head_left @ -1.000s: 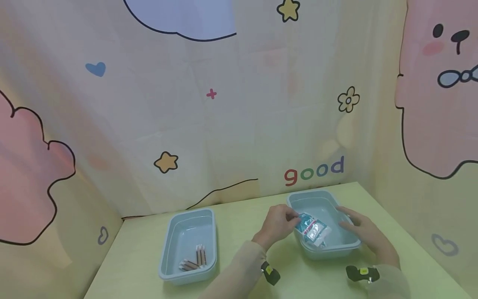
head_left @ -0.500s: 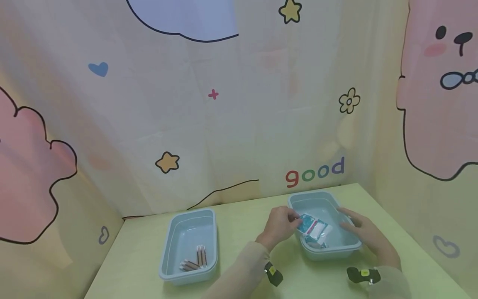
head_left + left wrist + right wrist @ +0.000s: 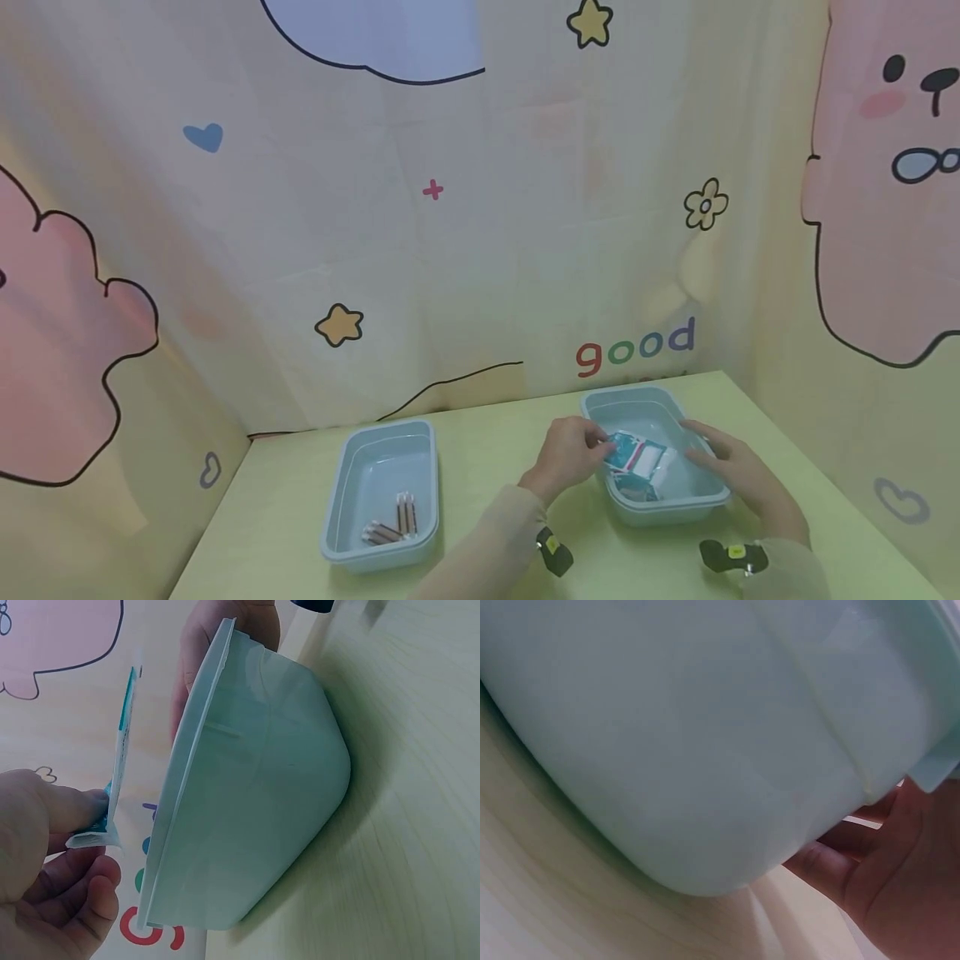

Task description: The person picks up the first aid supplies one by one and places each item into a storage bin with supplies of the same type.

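My left hand (image 3: 567,454) pinches a small teal-and-white plastic packet (image 3: 640,455) with a pink stripe between thumb and fingertips. In the left wrist view the packet (image 3: 122,742) stands nearly edge-on, above the opening of a light blue plastic basin (image 3: 247,780). Another teal packet (image 3: 637,489) shows below it inside the right-hand basin (image 3: 667,512). My right hand (image 3: 742,475) grips that basin's right side, fingers reaching over the rim. The right wrist view shows mostly the basin's outer wall (image 3: 690,750), with the hand (image 3: 900,862) at its lower right.
A second light blue basin (image 3: 382,450) stands to the left on the pale yellow-green table (image 3: 487,450). Several brown, white-ended bundles (image 3: 406,514) lie near its front end. A printed cloth (image 3: 487,275) hangs behind the table and along both sides.
The pinched packet has shifted slightly right with my left hand over the basin, partly because the head view itself has drifted. My right hand keeps its place on the rim.
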Action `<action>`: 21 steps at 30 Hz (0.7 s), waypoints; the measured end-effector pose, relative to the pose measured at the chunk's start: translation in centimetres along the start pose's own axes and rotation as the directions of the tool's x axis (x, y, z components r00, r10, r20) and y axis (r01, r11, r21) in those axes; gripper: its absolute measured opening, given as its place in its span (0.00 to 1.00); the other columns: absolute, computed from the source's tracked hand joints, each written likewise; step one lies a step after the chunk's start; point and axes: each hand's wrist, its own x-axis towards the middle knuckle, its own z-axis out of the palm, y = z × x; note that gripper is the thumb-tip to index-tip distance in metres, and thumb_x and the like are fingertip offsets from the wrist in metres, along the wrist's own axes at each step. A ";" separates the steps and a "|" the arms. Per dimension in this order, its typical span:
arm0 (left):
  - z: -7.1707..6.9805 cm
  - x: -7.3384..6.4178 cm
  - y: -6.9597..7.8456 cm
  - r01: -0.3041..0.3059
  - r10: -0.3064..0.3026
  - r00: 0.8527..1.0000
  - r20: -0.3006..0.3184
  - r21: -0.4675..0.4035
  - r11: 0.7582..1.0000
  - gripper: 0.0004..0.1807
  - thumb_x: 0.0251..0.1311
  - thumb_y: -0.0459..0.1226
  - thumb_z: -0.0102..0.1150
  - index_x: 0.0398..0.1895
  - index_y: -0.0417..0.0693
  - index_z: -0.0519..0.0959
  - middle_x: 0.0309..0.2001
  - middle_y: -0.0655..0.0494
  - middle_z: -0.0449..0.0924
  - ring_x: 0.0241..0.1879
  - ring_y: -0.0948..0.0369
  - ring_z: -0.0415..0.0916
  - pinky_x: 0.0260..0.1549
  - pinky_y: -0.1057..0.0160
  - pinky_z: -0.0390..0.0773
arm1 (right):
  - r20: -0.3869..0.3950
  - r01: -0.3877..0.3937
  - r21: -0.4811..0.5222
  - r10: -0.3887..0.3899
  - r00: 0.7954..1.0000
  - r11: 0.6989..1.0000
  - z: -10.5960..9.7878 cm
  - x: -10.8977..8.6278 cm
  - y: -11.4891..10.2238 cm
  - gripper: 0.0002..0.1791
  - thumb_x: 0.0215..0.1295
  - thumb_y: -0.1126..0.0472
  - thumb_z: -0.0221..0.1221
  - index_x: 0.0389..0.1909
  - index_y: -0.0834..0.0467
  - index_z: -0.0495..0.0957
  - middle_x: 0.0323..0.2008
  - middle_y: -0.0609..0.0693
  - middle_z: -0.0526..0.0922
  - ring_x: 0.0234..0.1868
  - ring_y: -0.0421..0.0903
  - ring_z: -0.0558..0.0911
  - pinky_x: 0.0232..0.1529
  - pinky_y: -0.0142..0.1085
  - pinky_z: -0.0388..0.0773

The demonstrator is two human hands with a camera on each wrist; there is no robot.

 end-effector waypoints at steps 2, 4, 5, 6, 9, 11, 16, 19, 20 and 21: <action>0.0 0.1 -0.1 -0.006 0.006 1.000 0.002 0.008 1.000 0.09 0.59 0.42 0.67 0.39 0.49 0.87 0.26 0.67 0.79 0.25 0.71 0.71 0.22 0.73 0.74 | 0.001 0.001 0.002 -0.001 1.000 1.000 0.0 0.0 0.0 0.35 0.70 0.49 0.55 0.73 0.58 0.58 0.73 0.68 0.54 0.71 0.74 0.51 0.62 0.71 0.53; 0.1 0.1 -0.2 -0.014 0.014 1.000 0.004 0.012 1.000 0.09 0.59 0.42 0.66 0.39 0.49 0.87 0.26 0.67 0.79 0.25 0.71 0.71 0.22 0.73 0.74 | -0.001 0.009 -0.003 -0.009 1.000 1.000 0.0 0.1 0.1 0.35 0.70 0.49 0.55 0.73 0.58 0.59 0.73 0.68 0.54 0.71 0.74 0.51 0.62 0.71 0.53; 0.1 0.1 -0.2 -0.015 0.015 1.000 0.006 0.013 1.000 0.09 0.59 0.42 0.66 0.39 0.49 0.87 0.26 0.67 0.80 0.24 0.71 0.71 0.22 0.73 0.74 | -0.002 0.011 -0.007 -0.011 1.000 1.000 0.0 0.1 0.1 0.34 0.70 0.50 0.55 0.73 0.58 0.59 0.73 0.68 0.54 0.71 0.74 0.51 0.62 0.70 0.53; 0.1 0.2 -0.2 -0.018 0.018 1.000 0.007 0.016 1.000 0.09 0.60 0.42 0.66 0.39 0.49 0.87 0.26 0.67 0.80 0.24 0.71 0.71 0.22 0.73 0.73 | -0.002 0.013 -0.011 -0.014 1.000 1.000 0.0 0.1 0.2 0.34 0.71 0.50 0.55 0.73 0.58 0.59 0.73 0.69 0.54 0.71 0.74 0.51 0.62 0.71 0.53; 0.2 0.1 -0.1 -0.013 0.013 1.000 0.011 0.014 1.000 0.10 0.59 0.43 0.66 0.40 0.49 0.87 0.25 0.66 0.79 0.24 0.71 0.71 0.21 0.73 0.73 | -0.005 0.017 -0.017 -0.017 1.000 1.000 0.1 0.1 0.4 0.34 0.70 0.49 0.55 0.73 0.58 0.59 0.72 0.69 0.55 0.71 0.74 0.52 0.61 0.71 0.54; 0.4 0.1 -0.1 -0.005 0.005 1.000 0.013 0.017 1.000 0.10 0.59 0.43 0.66 0.40 0.49 0.87 0.24 0.67 0.78 0.24 0.70 0.70 0.21 0.73 0.73 | -0.006 0.020 -0.018 -0.020 1.000 1.000 0.1 0.1 0.5 0.35 0.70 0.49 0.55 0.73 0.57 0.59 0.72 0.68 0.55 0.71 0.74 0.52 0.61 0.71 0.54; 0.6 0.0 0.2 0.022 -0.022 0.999 0.024 0.019 1.000 0.10 0.59 0.44 0.66 0.40 0.50 0.87 0.24 0.67 0.77 0.23 0.70 0.71 0.20 0.72 0.73 | -0.008 0.021 -0.021 -0.021 1.000 1.000 0.1 0.2 0.7 0.36 0.69 0.46 0.56 0.73 0.57 0.59 0.73 0.68 0.55 0.70 0.74 0.52 0.61 0.71 0.54; 0.6 0.0 0.4 0.029 -0.030 0.999 0.026 0.023 0.999 0.09 0.59 0.44 0.66 0.39 0.51 0.87 0.23 0.67 0.77 0.23 0.70 0.71 0.20 0.72 0.73 | -0.005 0.016 -0.025 -0.016 1.000 1.000 0.1 0.2 0.8 0.36 0.70 0.46 0.55 0.74 0.56 0.58 0.73 0.67 0.55 0.70 0.74 0.52 0.60 0.71 0.54; 0.6 0.0 0.4 0.027 -0.028 0.999 0.027 0.024 0.999 0.09 0.60 0.43 0.66 0.39 0.51 0.87 0.23 0.67 0.77 0.23 0.70 0.71 0.19 0.71 0.73 | -0.004 0.015 -0.029 -0.015 1.000 0.999 0.1 0.2 0.8 0.36 0.70 0.46 0.55 0.74 0.56 0.58 0.73 0.67 0.55 0.70 0.74 0.52 0.60 0.71 0.55; 0.6 0.0 0.4 0.025 -0.026 0.999 0.027 0.026 0.999 0.09 0.60 0.43 0.66 0.39 0.51 0.87 0.23 0.67 0.77 0.22 0.70 0.71 0.19 0.72 0.73 | -0.003 0.011 -0.031 -0.011 1.000 0.999 0.1 0.3 0.8 0.36 0.70 0.46 0.55 0.74 0.55 0.58 0.73 0.67 0.54 0.70 0.74 0.52 0.60 0.71 0.55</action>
